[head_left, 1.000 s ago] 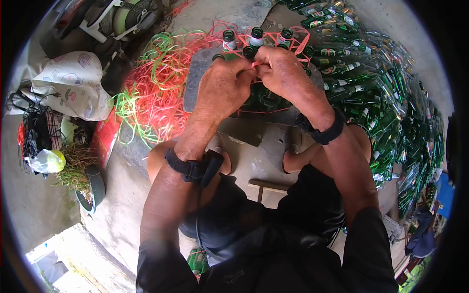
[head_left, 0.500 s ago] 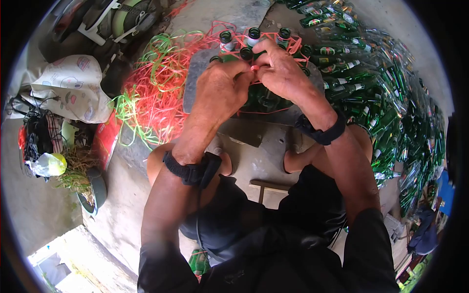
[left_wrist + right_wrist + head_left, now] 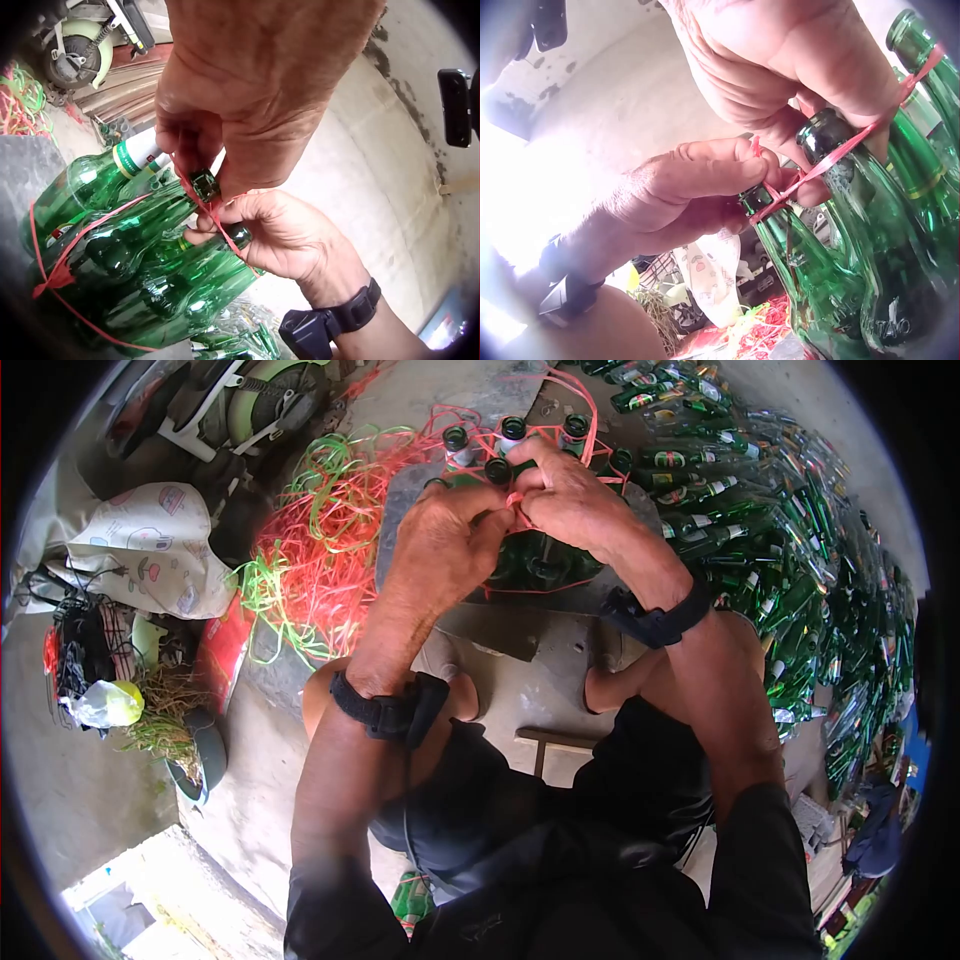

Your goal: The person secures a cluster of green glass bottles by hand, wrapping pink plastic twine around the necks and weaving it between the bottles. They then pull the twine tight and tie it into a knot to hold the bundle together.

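Several green glass bottles (image 3: pixel 112 255) stand bundled upright on a grey slab (image 3: pixel 395 550). Pink plastic strap (image 3: pixel 840 154) runs round their necks, and another band circles the bodies lower down, knotted in the left wrist view. My left hand (image 3: pixel 450 535) pinches an end of the strap between thumb and forefinger, right beside a bottle neck (image 3: pixel 759 201). Close against it, my right hand (image 3: pixel 575 500) grips the strap with curled fingers at the neighbouring neck (image 3: pixel 825 135). Part of the right fingers is hidden behind that bottle.
A tangled heap of pink and green straps (image 3: pixel 325 550) lies left of the slab. Many loose green bottles (image 3: pixel 790 550) are piled along the right. A patterned white cloth (image 3: pixel 150 545), a plant pot (image 3: pixel 205 755) and a scooter wheel (image 3: pixel 280 405) are at the left.
A loose length of pink strap now arcs up behind the bottles on the right. Both hands stay together at the necks, with the strap between them shifting slightly; the view has tilted a little.
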`<action>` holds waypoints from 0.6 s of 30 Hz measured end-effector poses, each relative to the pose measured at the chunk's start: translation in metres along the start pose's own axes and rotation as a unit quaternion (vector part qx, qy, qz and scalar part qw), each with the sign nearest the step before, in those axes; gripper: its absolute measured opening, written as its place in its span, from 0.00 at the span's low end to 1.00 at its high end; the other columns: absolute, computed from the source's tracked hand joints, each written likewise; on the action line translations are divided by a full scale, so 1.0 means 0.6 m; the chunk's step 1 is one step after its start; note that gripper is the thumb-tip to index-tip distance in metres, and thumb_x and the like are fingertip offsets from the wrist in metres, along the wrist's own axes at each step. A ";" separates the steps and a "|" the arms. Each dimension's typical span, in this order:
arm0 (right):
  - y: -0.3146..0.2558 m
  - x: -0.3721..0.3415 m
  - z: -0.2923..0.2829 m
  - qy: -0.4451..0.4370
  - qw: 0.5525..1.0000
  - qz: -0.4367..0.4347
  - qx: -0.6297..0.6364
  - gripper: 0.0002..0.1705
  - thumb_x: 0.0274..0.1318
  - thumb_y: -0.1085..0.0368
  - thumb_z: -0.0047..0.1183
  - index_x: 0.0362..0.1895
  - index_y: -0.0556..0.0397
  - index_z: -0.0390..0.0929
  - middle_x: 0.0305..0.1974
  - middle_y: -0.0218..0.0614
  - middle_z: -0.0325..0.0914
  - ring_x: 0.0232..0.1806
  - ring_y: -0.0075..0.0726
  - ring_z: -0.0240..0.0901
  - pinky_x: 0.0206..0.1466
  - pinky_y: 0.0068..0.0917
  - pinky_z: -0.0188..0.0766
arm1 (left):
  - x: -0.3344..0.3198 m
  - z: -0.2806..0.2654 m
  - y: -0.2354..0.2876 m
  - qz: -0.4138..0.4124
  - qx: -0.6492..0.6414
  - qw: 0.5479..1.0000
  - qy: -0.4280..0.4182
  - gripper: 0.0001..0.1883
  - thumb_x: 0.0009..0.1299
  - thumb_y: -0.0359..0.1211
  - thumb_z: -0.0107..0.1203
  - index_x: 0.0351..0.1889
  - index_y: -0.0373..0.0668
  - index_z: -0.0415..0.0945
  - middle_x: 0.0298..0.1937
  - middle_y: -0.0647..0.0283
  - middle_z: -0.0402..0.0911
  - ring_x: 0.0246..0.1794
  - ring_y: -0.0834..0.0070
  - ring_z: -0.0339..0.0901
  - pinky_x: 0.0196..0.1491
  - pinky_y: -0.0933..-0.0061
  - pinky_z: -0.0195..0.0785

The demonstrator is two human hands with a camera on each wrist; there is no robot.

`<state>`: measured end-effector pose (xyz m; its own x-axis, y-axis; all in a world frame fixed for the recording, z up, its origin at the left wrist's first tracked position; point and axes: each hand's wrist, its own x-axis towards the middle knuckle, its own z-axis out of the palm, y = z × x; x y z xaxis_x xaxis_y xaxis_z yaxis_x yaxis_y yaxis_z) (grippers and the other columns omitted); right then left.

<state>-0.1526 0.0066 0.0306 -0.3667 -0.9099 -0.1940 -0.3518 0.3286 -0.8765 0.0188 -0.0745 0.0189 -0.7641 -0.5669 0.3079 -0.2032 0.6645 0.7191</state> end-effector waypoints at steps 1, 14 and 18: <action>0.003 0.002 0.000 0.000 1.000 0.001 0.001 0.32 0.62 0.80 0.47 0.71 0.56 0.66 0.52 0.49 0.86 0.50 0.38 0.82 0.55 0.34 0.78 | 0.001 -0.001 0.000 0.000 0.000 1.000 -0.001 0.05 0.69 0.31 0.65 0.41 0.43 0.88 0.37 0.53 0.87 0.43 0.50 0.81 0.51 0.52 0.77; -0.003 -0.003 -0.001 -0.006 1.000 -0.012 0.012 0.32 0.62 0.79 0.46 0.72 0.56 0.67 0.53 0.46 0.86 0.51 0.36 0.81 0.54 0.34 0.77 | 0.013 0.002 -0.005 0.056 0.047 0.997 0.002 0.04 0.71 0.24 0.63 0.41 0.33 0.85 0.41 0.51 0.88 0.43 0.57 0.88 0.48 0.59 0.79; -0.009 -0.006 -0.004 -0.012 1.000 -0.023 0.002 0.31 0.62 0.78 0.45 0.71 0.56 0.67 0.51 0.46 0.86 0.49 0.36 0.80 0.54 0.34 0.76 | 0.013 0.003 -0.003 0.057 0.050 0.997 0.017 0.05 0.71 0.25 0.62 0.41 0.33 0.86 0.40 0.51 0.89 0.43 0.57 0.88 0.48 0.60 0.79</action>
<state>-0.1515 0.0087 0.0368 -0.3294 -0.9298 -0.1641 -0.3640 0.2854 -0.8866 0.0122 -0.0791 0.0188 -0.7646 -0.4997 0.4070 -0.1772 0.7702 0.6127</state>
